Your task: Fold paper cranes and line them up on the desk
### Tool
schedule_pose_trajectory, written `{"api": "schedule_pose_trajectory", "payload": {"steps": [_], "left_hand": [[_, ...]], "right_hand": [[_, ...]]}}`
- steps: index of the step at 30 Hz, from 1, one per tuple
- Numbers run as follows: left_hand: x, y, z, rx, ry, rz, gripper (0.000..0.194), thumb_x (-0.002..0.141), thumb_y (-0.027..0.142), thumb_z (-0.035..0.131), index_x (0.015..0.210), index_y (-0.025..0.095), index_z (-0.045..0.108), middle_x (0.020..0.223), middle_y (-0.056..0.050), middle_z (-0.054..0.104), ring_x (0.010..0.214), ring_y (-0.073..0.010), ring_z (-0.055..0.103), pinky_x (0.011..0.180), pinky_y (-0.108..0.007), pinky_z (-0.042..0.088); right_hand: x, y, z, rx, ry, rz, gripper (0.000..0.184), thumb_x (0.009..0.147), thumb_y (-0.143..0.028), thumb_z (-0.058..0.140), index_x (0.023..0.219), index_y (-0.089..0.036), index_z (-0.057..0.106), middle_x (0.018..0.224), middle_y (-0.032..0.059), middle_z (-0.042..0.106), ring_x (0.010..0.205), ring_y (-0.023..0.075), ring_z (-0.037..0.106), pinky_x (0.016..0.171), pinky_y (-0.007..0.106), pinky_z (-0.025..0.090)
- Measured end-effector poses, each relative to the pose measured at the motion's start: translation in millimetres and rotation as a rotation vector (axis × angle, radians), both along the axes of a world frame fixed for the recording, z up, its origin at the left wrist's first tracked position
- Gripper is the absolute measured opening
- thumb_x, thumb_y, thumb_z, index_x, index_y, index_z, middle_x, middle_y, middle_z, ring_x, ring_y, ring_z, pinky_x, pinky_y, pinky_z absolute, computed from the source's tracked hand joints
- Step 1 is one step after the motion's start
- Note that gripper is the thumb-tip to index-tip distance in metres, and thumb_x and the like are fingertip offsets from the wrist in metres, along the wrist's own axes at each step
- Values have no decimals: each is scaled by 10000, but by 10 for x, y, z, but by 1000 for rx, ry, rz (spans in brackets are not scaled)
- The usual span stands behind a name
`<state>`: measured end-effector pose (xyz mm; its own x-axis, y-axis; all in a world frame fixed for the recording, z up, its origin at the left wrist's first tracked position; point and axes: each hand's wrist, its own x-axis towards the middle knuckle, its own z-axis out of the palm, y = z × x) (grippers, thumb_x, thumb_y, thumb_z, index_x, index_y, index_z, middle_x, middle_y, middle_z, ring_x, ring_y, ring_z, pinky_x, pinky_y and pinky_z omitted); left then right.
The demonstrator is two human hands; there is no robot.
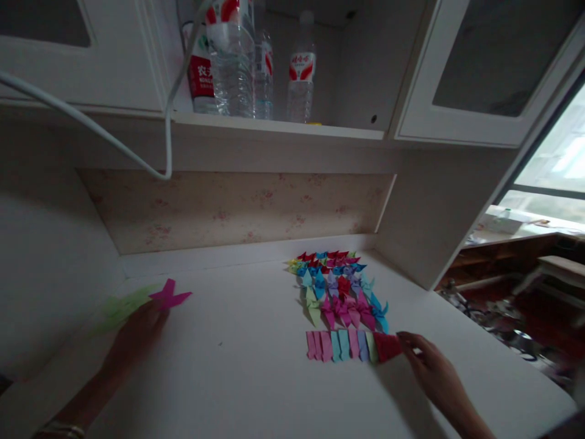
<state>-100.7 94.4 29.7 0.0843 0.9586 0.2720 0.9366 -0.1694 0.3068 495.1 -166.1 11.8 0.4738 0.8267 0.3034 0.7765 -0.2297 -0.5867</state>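
My left hand (137, 335) reaches to the far left of the white desk (247, 366), its fingers touching a pink sheet of paper (170, 296) that lies on a blurred green paper stack (119, 308). My right hand (427, 363) rests at the right end of a row of folded paper pieces (340, 345), fingertips pinching a red folded piece (387, 346). Behind that row sits a cluster of small colourful origami cranes (336, 286).
Several water bottles (237, 61) stand on a shelf above the desk between white cabinet doors (479, 67). A white cable (114, 143) hangs across the upper left. A window (557, 164) and a cluttered room lie to the right.
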Motion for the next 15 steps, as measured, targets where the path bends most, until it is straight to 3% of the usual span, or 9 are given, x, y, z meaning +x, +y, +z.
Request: {"api": "schedule_pose_trajectory", "payload": {"steps": [4,7,10,12,15], "left_hand": [[968,-567,-9,-24,-106,-313,333,846,378,397,1059,224,603,1133,-67,631,1129,-243,521,1039,-373,366],[1797,-1028,16,-141,-199,-520,319,869,361,430,1109,229,595,1175,-64,607,1127,-210,515,1021,-333,380],[2492,-1305,39,-220,-231,-631,316,867,337,456,1126,215,590,1193,-69,593,1134,-203,502,1014,-314,374],[2815,-1382,33,-228,-211,-680,329,855,338,479,1142,213,580,1206,-72,582,1143,-209,485,1010,-312,365],[3065,-1421,-17,-220,-158,-688,344,839,355,507,1148,221,574,1192,-79,590,1135,-237,478,992,-349,355]], "right_hand": [[476,40,-177,-100,-215,102,440,820,-439,468,1133,-178,636,1197,154,617,1106,314,564,969,461,429],[472,73,-232,-208,-195,246,470,846,-415,455,1187,-131,608,1208,174,602,1099,280,573,969,397,439],[357,97,-201,-239,-199,292,466,860,-411,458,1202,-130,604,1171,170,610,1044,263,593,937,372,453],[274,95,-146,-236,-201,315,426,854,-395,487,1190,-171,621,1124,153,627,1004,257,602,910,365,461],[141,61,-40,-233,-194,354,352,836,-369,534,1136,-234,660,1043,120,650,944,247,615,868,349,472]]}}
